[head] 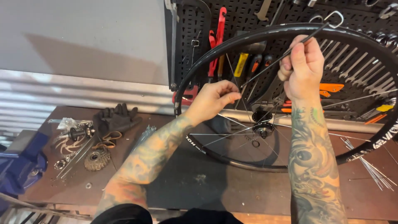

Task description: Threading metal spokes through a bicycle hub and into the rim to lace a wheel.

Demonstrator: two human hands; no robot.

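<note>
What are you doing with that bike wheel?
A person stands a black bicycle wheel upright on a workbench. The right hand holds a long thin tool that reaches up to the rim, and the left hand pinches a spoke near the hub. Loose spokes, black gloves and a gear cluster lie on the bench.
</note>
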